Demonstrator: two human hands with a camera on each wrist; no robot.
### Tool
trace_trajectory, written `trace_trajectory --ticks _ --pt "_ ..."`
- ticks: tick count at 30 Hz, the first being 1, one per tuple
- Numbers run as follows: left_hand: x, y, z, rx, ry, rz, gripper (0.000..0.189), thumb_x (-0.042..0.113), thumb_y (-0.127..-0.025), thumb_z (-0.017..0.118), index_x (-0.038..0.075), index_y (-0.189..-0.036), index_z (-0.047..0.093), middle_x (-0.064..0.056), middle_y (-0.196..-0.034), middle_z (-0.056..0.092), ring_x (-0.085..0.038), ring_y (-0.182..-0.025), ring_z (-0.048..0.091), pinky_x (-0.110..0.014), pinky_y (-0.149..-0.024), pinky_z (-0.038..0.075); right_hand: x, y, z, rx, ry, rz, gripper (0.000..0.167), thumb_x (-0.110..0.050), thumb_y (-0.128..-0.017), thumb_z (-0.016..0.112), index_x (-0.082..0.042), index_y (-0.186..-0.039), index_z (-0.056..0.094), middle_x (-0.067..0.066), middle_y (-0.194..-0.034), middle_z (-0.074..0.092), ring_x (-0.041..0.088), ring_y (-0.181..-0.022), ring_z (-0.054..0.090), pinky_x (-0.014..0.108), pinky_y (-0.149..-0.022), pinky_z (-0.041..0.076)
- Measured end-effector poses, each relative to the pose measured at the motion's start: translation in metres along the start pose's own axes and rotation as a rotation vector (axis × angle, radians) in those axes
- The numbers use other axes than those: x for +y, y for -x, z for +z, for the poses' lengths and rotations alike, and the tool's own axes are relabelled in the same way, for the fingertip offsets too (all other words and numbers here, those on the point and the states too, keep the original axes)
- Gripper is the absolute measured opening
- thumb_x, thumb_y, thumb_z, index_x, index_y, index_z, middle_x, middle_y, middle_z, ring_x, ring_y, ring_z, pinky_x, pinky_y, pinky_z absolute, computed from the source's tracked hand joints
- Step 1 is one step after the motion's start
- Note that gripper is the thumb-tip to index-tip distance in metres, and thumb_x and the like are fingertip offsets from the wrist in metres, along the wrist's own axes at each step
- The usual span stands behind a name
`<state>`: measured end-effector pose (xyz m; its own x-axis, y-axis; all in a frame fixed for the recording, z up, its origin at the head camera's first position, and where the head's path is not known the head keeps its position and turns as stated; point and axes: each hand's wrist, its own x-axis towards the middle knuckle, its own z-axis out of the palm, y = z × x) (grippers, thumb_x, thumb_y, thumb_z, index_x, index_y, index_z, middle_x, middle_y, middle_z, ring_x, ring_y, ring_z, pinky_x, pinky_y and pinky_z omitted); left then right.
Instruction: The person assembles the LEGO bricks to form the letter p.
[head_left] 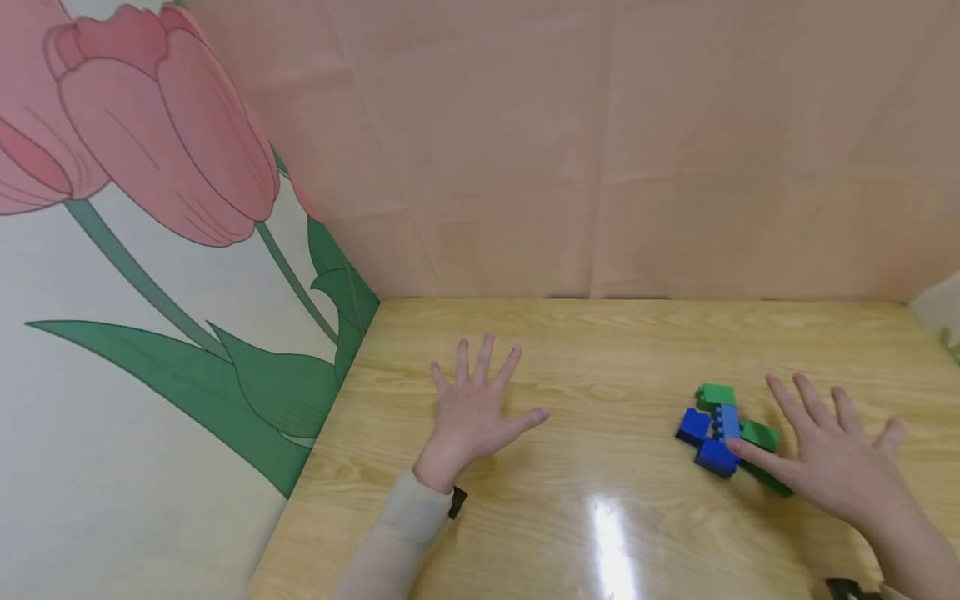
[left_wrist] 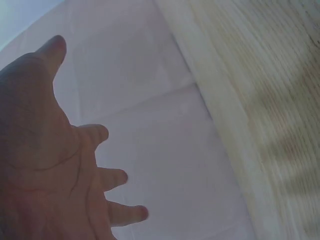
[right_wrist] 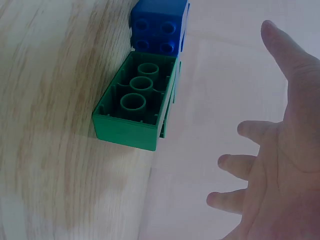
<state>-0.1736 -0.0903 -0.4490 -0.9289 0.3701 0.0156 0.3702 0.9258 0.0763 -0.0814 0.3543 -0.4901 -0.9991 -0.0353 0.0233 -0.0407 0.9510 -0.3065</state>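
Observation:
My left hand (head_left: 472,417) is spread over the left part of the table, fingers straight and holding nothing. In the left wrist view its bare palm (left_wrist: 45,170) shows. My right hand (head_left: 843,462) is also spread wide at the right, its thumb overlapping a small cluster of toy building bricks in the head view. The cluster has dark blue bricks (head_left: 717,457), a lighter blue brick (head_left: 728,422) and green bricks (head_left: 717,396). The right wrist view shows a long green brick (right_wrist: 125,132) lying with its hollow underside exposed, a blue brick (right_wrist: 159,30) behind it, and the right palm (right_wrist: 285,175) apart from both.
The wood-grain table (head_left: 570,375) meets a pinkish cloth wall (head_left: 487,167) at its far edge. On the left stands a white panel with printed tulips (head_left: 165,133). A bright light reflection lies on the tabletop near the front.

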Motion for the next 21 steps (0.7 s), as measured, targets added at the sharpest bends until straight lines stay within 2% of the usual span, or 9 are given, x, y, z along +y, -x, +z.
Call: trace_trajectory --ticks 3,6,8,10,11,13,15,18,21 --pt "0.002 0.000 0.003 -0.002 -0.001 0.015 0.099 0.095 -0.085 0.027 0.043 -0.165 0.000 -0.005 -0.174 -0.004 -0.043 -0.156 0.007 -0.081 -0.111 0.007 0.000 0.001 0.000 0.008 0.000 0.002 0.115 -0.072 -0.090 0.064 -0.022 -0.167 -0.005 0.026 -0.169 -0.007 0.062 -0.145 -0.017 0.074 -0.087 -0.035" --pt "0.003 -0.001 0.006 0.022 -0.002 0.036 0.099 0.091 -0.088 0.033 0.038 -0.166 0.003 -0.009 -0.174 0.006 -0.040 -0.146 0.036 -0.072 -0.112 0.025 -0.001 -0.001 -0.001 0.050 0.005 -0.001 0.113 -0.069 -0.090 0.067 -0.019 -0.168 0.002 0.031 -0.167 0.005 0.067 -0.144 0.003 0.086 -0.098 -0.014" --pt "0.005 -0.001 0.006 0.074 0.008 0.042 0.097 0.088 -0.091 0.035 0.034 -0.167 0.010 -0.010 -0.172 0.016 -0.035 -0.131 0.053 -0.058 -0.100 0.046 -0.003 -0.003 -0.005 0.100 -0.003 -0.002 0.110 -0.066 -0.090 0.070 -0.016 -0.168 0.010 0.035 -0.163 0.018 0.069 -0.137 0.020 0.088 -0.099 0.008" --pt "0.005 -0.001 0.005 0.133 0.032 0.040 0.093 0.084 -0.094 0.039 0.029 -0.167 0.020 -0.011 -0.168 0.027 -0.028 -0.102 0.066 -0.042 -0.075 0.056 -0.004 -0.004 -0.008 0.145 -0.027 -0.002 0.106 -0.062 -0.090 0.072 -0.014 -0.167 0.017 0.038 -0.157 0.030 0.069 -0.127 0.036 0.086 -0.091 0.027" --pt "0.006 -0.001 0.004 0.160 0.042 0.036 0.091 0.082 -0.095 0.040 0.027 -0.166 0.025 -0.011 -0.165 0.033 -0.023 -0.088 0.067 -0.035 -0.062 0.055 -0.004 -0.004 -0.010 0.165 -0.040 0.000 0.104 -0.060 -0.090 0.073 -0.013 -0.166 0.020 0.039 -0.153 0.035 0.067 -0.121 0.043 0.083 -0.084 0.035" --pt "0.006 0.000 0.002 0.201 0.070 0.028 0.086 0.078 -0.096 0.044 0.025 -0.163 0.032 -0.010 -0.160 0.041 -0.016 -0.061 0.059 -0.028 -0.043 0.043 -0.006 -0.003 -0.014 0.191 -0.073 0.014 0.100 -0.058 -0.091 0.074 -0.012 -0.165 0.025 0.040 -0.146 0.042 0.063 -0.110 0.054 0.074 -0.068 0.047" --pt "0.007 0.001 0.001 0.216 0.086 0.024 0.083 0.075 -0.097 0.045 0.024 -0.162 0.036 -0.010 -0.157 0.044 -0.010 -0.045 0.043 -0.025 -0.037 0.034 -0.006 -0.001 -0.017 0.196 -0.087 0.033 0.098 -0.058 -0.092 0.073 -0.012 -0.165 0.026 0.041 -0.142 0.045 0.057 -0.097 0.062 0.059 -0.051 0.049" --pt "0.007 0.002 0.000 0.225 0.097 0.027 0.081 0.074 -0.098 0.046 0.024 -0.161 0.038 -0.009 -0.155 0.047 -0.007 -0.041 0.035 -0.024 -0.037 0.031 -0.006 0.003 -0.019 0.194 -0.087 0.051 0.097 -0.059 -0.093 0.071 -0.013 -0.165 0.026 0.041 -0.137 0.046 0.045 -0.077 0.067 0.039 -0.041 0.040" --pt "0.008 0.004 0.001 0.226 0.109 0.030 0.080 0.074 -0.098 0.045 0.024 -0.161 0.039 -0.008 -0.153 0.049 -0.007 -0.041 0.033 -0.024 -0.037 0.030 -0.004 0.006 -0.020 0.201 -0.076 0.060 0.096 -0.058 -0.093 0.071 -0.012 -0.165 0.027 0.043 -0.137 0.046 0.045 -0.069 0.064 0.038 -0.039 0.038"
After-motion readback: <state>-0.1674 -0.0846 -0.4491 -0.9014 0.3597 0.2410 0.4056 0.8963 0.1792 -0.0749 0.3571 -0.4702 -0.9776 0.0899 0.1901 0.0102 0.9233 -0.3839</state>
